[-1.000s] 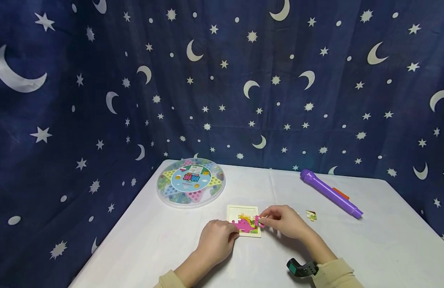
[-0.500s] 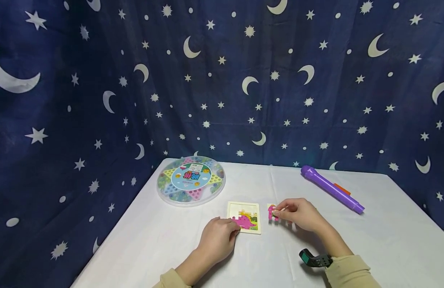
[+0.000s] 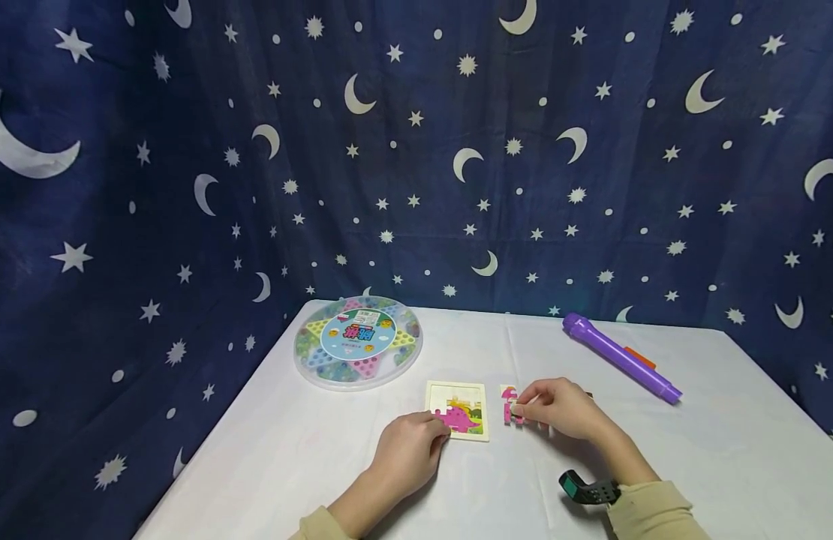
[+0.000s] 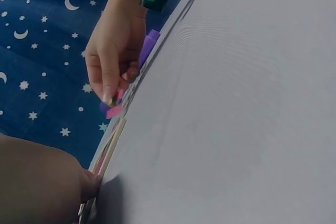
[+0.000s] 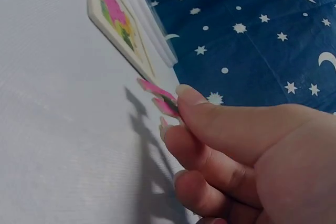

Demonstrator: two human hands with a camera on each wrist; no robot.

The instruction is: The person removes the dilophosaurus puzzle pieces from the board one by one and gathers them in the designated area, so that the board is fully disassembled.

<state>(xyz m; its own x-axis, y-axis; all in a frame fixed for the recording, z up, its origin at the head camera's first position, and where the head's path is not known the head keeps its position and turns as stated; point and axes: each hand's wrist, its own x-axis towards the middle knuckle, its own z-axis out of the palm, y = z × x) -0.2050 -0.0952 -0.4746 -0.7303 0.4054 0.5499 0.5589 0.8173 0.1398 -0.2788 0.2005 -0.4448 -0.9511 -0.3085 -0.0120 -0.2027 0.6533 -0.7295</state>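
A jigsaw puzzle tray (image 3: 455,385) with a pale frame lies on the white table, partly filled with a pink dinosaur picture. My left hand (image 3: 408,448) grips its near left corner, fingertips over the pink part. Right of the tray, my right hand (image 3: 561,409) pinches a pink and green puzzle piece (image 5: 166,103) between thumb and fingers. The right wrist view shows this piece above the table, its shadow beside it. Another pink puzzle piece (image 3: 508,391) lies just behind the held one. More pieces are mostly hidden by the right hand.
A round, clear-lidded board game box (image 3: 358,379) with coloured star points lies at the back left. A purple toy microphone (image 3: 619,355) lies at the back right. A dark blue curtain (image 3: 416,165) with moons and stars hangs behind the table.
My right hand has drawn the pinched piece away from the tray's right edge, out to the right over the table. My left hand has stayed at the tray's corner.
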